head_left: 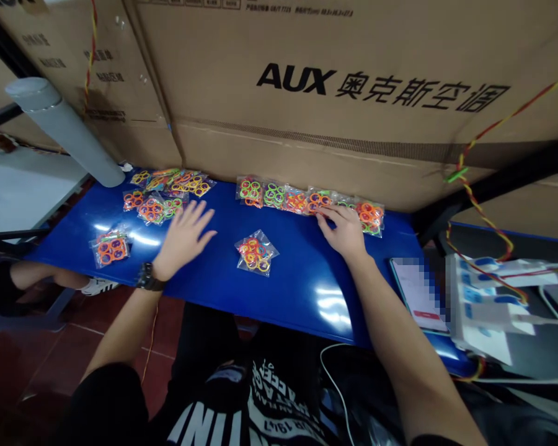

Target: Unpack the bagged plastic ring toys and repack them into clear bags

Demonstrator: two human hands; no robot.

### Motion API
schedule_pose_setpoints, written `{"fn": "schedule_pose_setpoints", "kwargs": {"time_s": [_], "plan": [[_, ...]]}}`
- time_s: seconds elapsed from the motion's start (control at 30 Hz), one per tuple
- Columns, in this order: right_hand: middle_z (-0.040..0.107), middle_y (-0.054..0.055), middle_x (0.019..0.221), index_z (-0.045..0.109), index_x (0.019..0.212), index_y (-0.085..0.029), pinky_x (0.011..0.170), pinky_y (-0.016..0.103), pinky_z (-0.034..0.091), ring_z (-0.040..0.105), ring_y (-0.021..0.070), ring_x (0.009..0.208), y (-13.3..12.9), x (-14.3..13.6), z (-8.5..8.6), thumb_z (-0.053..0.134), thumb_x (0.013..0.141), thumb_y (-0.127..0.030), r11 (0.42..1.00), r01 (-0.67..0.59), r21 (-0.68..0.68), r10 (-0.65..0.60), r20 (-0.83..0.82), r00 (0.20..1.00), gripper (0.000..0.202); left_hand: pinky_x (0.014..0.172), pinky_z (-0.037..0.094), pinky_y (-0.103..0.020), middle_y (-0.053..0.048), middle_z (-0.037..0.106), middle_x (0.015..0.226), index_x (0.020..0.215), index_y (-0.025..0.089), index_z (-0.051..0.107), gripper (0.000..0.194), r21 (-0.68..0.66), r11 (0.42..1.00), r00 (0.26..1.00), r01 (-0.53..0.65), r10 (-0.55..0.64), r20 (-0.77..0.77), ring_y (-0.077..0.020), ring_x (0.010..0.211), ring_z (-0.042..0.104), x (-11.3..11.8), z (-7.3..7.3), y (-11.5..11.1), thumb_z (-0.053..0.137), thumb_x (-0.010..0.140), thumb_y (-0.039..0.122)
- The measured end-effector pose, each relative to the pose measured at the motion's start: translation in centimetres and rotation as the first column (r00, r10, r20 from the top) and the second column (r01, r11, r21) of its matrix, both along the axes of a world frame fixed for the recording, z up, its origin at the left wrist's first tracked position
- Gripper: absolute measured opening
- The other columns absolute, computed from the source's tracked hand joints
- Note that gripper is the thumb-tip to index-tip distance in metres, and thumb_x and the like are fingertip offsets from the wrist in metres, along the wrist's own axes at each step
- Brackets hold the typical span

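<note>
My left hand (186,235), with a dark watch at the wrist, is spread flat beside a pile of clear packets of colourful rings (158,198) at the back left. Its fingertips reach the pile's near edge. At the back right, my right hand (343,228) rests its fingertips on a row of similar packets (295,199); its fingers partly cover the packets there, and whether it grips one I cannot tell. A single packet of red and yellow rings (255,253) lies between my hands. Another packet with orange rings (110,247) lies at the left front.
The blue table (283,297) backs onto a large cardboard box (307,124). A grey flask (69,133) stands at the back left. To the right are a phone (416,291), a power strip with plugs (483,297) and hanging cords. Another person's leg (51,274) shows at left.
</note>
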State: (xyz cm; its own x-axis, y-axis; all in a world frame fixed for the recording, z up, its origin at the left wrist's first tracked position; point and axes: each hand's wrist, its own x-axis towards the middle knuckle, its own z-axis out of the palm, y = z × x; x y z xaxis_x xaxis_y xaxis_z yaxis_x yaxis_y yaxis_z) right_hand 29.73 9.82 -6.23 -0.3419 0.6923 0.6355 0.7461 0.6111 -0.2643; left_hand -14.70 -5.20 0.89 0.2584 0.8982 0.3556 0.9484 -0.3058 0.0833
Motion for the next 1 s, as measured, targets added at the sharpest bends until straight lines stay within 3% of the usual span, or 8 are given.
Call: {"fn": "schedule_pose_setpoints", "kwargs": {"time_s": [0.13, 0.23, 0.43, 0.57, 0.63, 0.8, 0.9, 1.0], "plan": [[0.079, 0.013, 0.120, 0.080, 0.122, -0.024, 0.100, 0.052, 0.053, 0.070, 0.0324, 0.113, 0.0, -0.1, 0.1, 0.057, 0.105, -0.037, 1.000, 0.016, -0.026, -0.016, 0.010, 1.000, 0.031, 0.130, 0.010, -0.076, -0.015, 0.058, 0.159, 0.150, 0.016, 0.060, 0.048, -0.046, 0.993, 0.993, -0.106, 0.104, -0.050, -0.0376, 0.161, 0.034, -6.2, -0.5, 1.8, 0.045, 0.107, 0.030], [0.079, 0.013, 0.119, 0.080, 0.120, -0.023, 0.099, 0.050, 0.053, 0.071, 0.0313, 0.111, 0.1, -0.2, 0.3, 0.055, 0.106, -0.039, 1.000, 0.023, -0.016, -0.022, 0.018, 1.000, 0.033, 0.130, 0.008, -0.075, -0.011, 0.067, 0.150, 0.148, 0.020, 0.063, 0.047, -0.063, 0.997, 0.996, -0.042, 0.037, -0.084, -0.0345, 0.158, 0.041, -6.8, -1.1, 2.2, 0.043, 0.106, 0.029], [0.080, 0.012, 0.119, 0.080, 0.120, -0.025, 0.098, 0.052, 0.053, 0.071, 0.0324, 0.111, 0.0, -0.6, 1.1, 0.056, 0.105, -0.036, 1.000, 0.015, -0.021, -0.015, 0.015, 1.000, 0.031, 0.132, 0.024, -0.060, -0.012, 0.061, 0.156, 0.153, 0.016, 0.059, 0.048, -0.126, 0.953, 0.958, 0.275, -0.282, -0.047, -0.0273, 0.153, 0.049, -0.5, -2.0, 1.0, 0.037, 0.112, 0.029], [0.079, 0.012, 0.113, 0.080, 0.114, -0.024, 0.094, 0.050, 0.055, 0.073, 0.0298, 0.103, -1.8, -2.0, 2.8, 0.057, 0.105, -0.041, 1.000, -0.016, -0.010, 0.015, -0.058, 0.998, 0.030, 0.130, 0.032, -0.051, -0.012, 0.057, 0.160, 0.156, 0.018, 0.055, 0.052, -0.119, 0.917, 0.922, 0.381, -0.386, -0.020, -0.0257, 0.152, 0.051, 3.9, -2.6, 0.3, 0.042, 0.113, 0.045], [0.079, 0.011, 0.107, 0.078, 0.116, -0.024, 0.091, 0.045, 0.057, 0.073, 0.0267, 0.097, -3.4, -3.2, 4.0, 0.056, 0.106, -0.045, 0.987, -0.124, -0.097, 0.115, -0.099, 0.988, 0.032, 0.128, 0.035, -0.051, -0.012, 0.061, 0.156, 0.152, 0.018, 0.059, 0.054, -0.102, 0.902, 0.906, 0.419, -0.423, -0.021, -0.0269, 0.147, 0.056, 5.5, -2.5, 0.4, 0.047, 0.111, 0.051], [0.075, 0.005, 0.092, 0.070, 0.119, -0.022, 0.073, 0.038, 0.054, 0.066, 0.0205, 0.072, -6.6, -5.5, 6.1, 0.065, 0.098, -0.064, 0.827, -0.273, -0.491, 0.259, -0.098, 0.961, 0.047, 0.126, 0.036, -0.050, -0.010, 0.076, 0.135, 0.136, 0.020, 0.072, 0.041, -0.073, 0.835, 0.837, 0.545, -0.547, -0.014, -0.0251, 0.128, 0.070, 8.9, -1.2, 2.6, 0.055, 0.109, 0.046], [0.074, 0.007, 0.100, 0.069, 0.111, -0.023, 0.075, 0.037, 0.052, 0.067, 0.0222, 0.082, -7.0, -5.7, 6.3, 0.073, 0.089, -0.072, 0.739, -0.309, -0.599, 0.335, -0.071, 0.940, 0.054, 0.121, 0.043, -0.049, -0.008, 0.083, 0.114, 0.122, 0.019, 0.077, 0.034, -0.043, 0.821, 0.822, 0.569, -0.568, 0.034, -0.0233, 0.111, 0.076, 10.5, -0.8, 4.5, 0.057, 0.109, 0.042], [0.071, 0.006, 0.103, 0.071, 0.104, -0.024, 0.078, 0.035, 0.050, 0.066, 0.0220, 0.088, -6.8, -5.6, 6.0, 0.076, 0.087, -0.070, 0.654, -0.384, -0.652, 0.440, -0.084, 0.894, 0.049, 0.110, 0.053, -0.046, -0.009, 0.081, 0.119, 0.123, 0.020, 0.077, 0.033, -0.006, 0.848, 0.837, 0.530, -0.522, 0.163, -0.0244, 0.116, 0.074, 11.0, -1.4, 5.8, 0.057, 0.109, 0.043]]}}
